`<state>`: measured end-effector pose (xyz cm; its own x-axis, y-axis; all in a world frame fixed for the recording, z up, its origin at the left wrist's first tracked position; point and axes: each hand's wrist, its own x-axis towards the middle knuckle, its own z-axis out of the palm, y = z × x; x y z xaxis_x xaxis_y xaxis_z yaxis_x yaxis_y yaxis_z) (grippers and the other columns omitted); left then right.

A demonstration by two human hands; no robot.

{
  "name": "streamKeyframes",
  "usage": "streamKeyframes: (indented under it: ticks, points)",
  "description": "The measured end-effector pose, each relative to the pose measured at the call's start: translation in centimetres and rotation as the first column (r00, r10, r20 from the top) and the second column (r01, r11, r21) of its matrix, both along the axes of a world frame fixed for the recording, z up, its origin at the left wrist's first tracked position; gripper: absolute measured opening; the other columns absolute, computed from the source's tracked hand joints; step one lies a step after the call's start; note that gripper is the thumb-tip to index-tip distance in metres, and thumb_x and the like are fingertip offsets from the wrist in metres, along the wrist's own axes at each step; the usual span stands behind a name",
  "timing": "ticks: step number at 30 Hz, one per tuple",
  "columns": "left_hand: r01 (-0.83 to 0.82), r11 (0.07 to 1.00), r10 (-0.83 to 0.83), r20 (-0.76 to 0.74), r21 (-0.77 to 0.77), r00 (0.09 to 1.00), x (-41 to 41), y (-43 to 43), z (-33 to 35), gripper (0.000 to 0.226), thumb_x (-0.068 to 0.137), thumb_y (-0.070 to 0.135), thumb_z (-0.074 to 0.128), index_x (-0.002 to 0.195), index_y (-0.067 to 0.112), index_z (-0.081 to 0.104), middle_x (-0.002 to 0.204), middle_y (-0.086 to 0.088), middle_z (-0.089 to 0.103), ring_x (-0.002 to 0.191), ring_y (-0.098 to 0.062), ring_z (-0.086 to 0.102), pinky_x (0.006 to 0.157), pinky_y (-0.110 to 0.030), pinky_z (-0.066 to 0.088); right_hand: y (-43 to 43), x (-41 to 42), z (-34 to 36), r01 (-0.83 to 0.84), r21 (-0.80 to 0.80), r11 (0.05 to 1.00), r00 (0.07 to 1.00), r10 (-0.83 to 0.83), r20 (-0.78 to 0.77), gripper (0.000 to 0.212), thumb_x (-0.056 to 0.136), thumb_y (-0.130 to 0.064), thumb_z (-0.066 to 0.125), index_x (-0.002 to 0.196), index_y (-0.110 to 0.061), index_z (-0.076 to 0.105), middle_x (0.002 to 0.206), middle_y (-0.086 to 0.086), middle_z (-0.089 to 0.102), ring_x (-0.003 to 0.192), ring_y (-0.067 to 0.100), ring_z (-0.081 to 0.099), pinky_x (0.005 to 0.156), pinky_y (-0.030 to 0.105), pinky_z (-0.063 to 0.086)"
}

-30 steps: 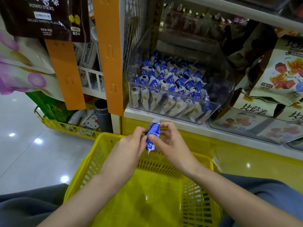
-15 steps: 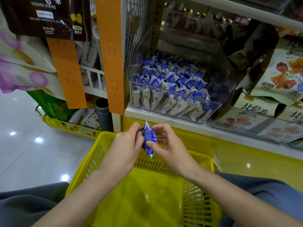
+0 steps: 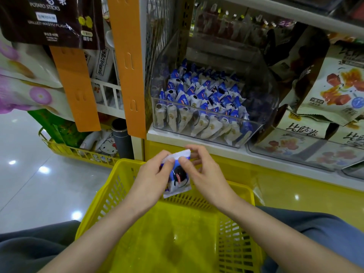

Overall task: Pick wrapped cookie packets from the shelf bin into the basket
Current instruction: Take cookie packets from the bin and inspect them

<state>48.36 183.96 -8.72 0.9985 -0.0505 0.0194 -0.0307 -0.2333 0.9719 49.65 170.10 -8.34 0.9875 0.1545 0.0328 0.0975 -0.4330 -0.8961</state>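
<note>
Head: snack bags (image 3: 334,91) beside shelf bin (image 3: 263,107).

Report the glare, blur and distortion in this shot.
Head view: white glare spots dot the glossy pale floor; the clear plastic shelf bin shows hazy reflections on its wall; the blue-and-white wrapped cookie packet, pinched by the left hand and right hand, is reasonably sharp; wide-angle distortion tilts the orange shelf upright.
</note>
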Motion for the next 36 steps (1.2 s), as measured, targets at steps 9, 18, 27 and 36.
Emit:
streamKeyframes:
  ticks: [9,18,27,36]
  points:
    - [0.03,0.984,-0.057,-0.152,-0.176,0.987,0.4,0.0,0.0,0.031,0.096,0.023,0.044,0.077,0.006,0.061,0.072,-0.01,0.056,0.071,-0.017,0.057,0.059,-0.027,0.047,-0.7,-0.2,1.5,-0.023,-0.286,0.958,0.921,0.132,0.367,0.009,0.086,-0.026,0.064,0.083,-0.018,0.066,0.076,-0.012,0.057,0.072,0.002,0.053,0.064,0.016,0.042]
    - [-0.038,0.922,-0.076,-0.278,-0.385,0.958,0.1,-0.2,0.5,0.03,0.082,0.013,0.065,0.109,0.006,0.056,0.1,-0.011,0.07,0.085,-0.018,0.069,0.068,-0.024,0.057,-1.5,1.4,2.1,0.21,0.244,0.947,0.978,-0.205,-0.047,0.012,0.094,-0.014,0.05,0.082,-0.013,0.052,0.079,0.004,0.063,0.063,0.004,0.063,0.054,0.023,0.054]
    - [-0.267,0.932,0.258,-0.07,-0.246,0.964,1.1,1.4,0.3,0.018,0.092,0.011,0.053,0.077,0.015,0.063,0.07,0.002,0.066,0.063,0.0,0.061,0.061,-0.016,0.053,-1.2,0.4,1.5,-0.154,0.058,0.986,0.917,0.165,-0.363,0.03,0.086,-0.001,0.06,0.111,-0.009,0.046,0.105,0.02,0.066,0.075,0.014,0.064,0.068,0.022,0.052]
    - [-0.05,0.996,0.044,0.083,0.07,0.996,0.3,0.8,0.6,0.019,0.089,0.015,0.058,0.071,0.021,0.061,0.066,0.007,0.061,0.062,0.003,0.055,0.057,-0.014,0.042,-0.9,-0.1,1.4,-0.106,-0.145,0.984,0.985,0.124,0.123,0.003,0.087,-0.026,0.062,0.088,-0.027,0.06,0.082,-0.008,0.066,0.08,0.005,0.062,0.072,0.03,0.051]
